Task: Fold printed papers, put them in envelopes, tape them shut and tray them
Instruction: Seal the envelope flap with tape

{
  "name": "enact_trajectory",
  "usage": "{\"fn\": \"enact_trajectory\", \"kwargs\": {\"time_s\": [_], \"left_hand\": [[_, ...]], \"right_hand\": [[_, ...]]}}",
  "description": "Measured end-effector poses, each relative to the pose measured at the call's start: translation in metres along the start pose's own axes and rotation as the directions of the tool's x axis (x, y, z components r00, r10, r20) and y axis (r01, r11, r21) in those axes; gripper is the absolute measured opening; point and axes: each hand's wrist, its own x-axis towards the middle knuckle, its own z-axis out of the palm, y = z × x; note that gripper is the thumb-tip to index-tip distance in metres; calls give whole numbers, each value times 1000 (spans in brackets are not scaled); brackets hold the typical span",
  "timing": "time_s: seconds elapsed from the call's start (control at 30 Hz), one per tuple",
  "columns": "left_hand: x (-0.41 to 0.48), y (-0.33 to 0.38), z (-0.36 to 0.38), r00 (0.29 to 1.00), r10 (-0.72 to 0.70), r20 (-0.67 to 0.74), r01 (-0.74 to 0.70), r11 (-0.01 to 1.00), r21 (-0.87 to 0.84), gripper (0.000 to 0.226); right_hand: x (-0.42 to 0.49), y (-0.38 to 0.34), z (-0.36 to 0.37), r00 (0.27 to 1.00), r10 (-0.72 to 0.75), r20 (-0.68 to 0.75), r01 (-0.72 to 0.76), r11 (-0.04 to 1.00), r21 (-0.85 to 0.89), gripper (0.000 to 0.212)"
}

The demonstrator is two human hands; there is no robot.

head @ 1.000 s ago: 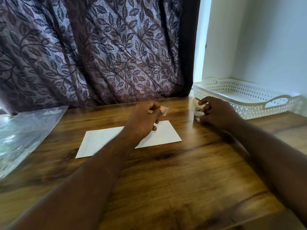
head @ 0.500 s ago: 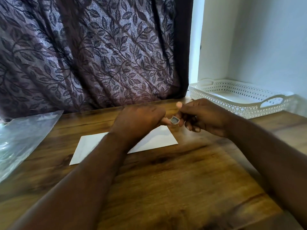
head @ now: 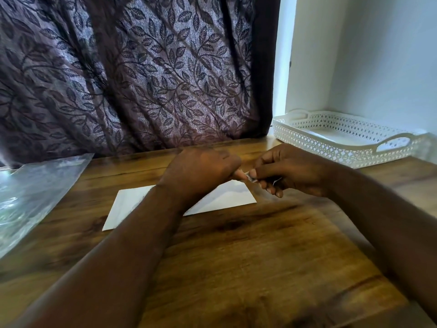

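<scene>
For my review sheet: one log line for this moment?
phase: taping | both hands: pinching small tape piece | white paper envelope: flat on table | white lattice tray: no envelope visible

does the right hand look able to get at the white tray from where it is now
Probably yes. The white tray sits just beyond the right hand on the same side, with only bare table between. But that hand is pinching a small piece of tape with the left hand.

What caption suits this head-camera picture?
Both hands pinch a small piece of tape above a white envelope on a wooden table.
</scene>
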Motion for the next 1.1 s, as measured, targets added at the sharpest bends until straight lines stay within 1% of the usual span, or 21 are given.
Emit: {"fn": "enact_trajectory", "kwargs": {"time_s": [0.07,0.1,0.17,0.27,0.33,0.4,0.43,0.5,0.6,0.7,0.77,0.83,0.9,1.0,1.1], "left_hand": [[0,0,0,1000,7,-1,-7,1000,16,27],[1,0,-2,1000,-9,29,9,1000,11,28],[2,-4,-2,984,-87,155,94,995,-34,33],[-9,-18,10,927,-168,335,247,946,-209,47],[-21,-22,21,883,-209,419,367,866,-341,57],[-32,-21,28,833,-293,470,500,762,-411,58],[-34,-18,30,810,-320,492,537,741,-403,60],[-35,-15,33,773,-342,535,567,750,-341,59],[-34,-15,30,754,-347,558,578,754,-312,59],[-31,-17,30,747,-337,573,579,753,-312,62],[-28,-19,33,748,-338,572,583,746,-321,65],[-27,-21,37,761,-351,546,587,730,-349,66],[-26,-25,43,779,-357,516,578,729,-368,59],[-26,-28,48,783,-378,493,575,742,-345,33],[-26,-26,52,785,-391,481,578,743,-338,29]], "right_hand": [[1,0,2,1000,2,-15,-3,1000,-18,18],[1,0,3,1000,0,-30,-1,999,-32,18],[4,1,2,996,-13,-93,9,999,-46,21],[10,6,-2,968,-24,-250,21,1000,-16,28],[14,12,-3,945,7,-326,0,1000,21,31],[22,15,1,938,68,-340,-56,997,45,33],[27,15,3,938,100,-332,-92,995,42,32],[39,12,7,940,154,-305,-160,987,5,26],[58,1,11,938,229,-260,-252,966,-57,23],[73,-6,12,922,306,-238,-354,914,-198,31],[82,-7,12,915,321,-244,-388,867,-313,34],[87,-6,10,913,327,-244,-398,843,-361,33],[91,-5,7,914,332,-235,-400,835,-378,32],[96,-5,5,913,344,-218,-405,821,-402,27],[100,-4,4,912,353,-207,-409,815,-410,25]]}}
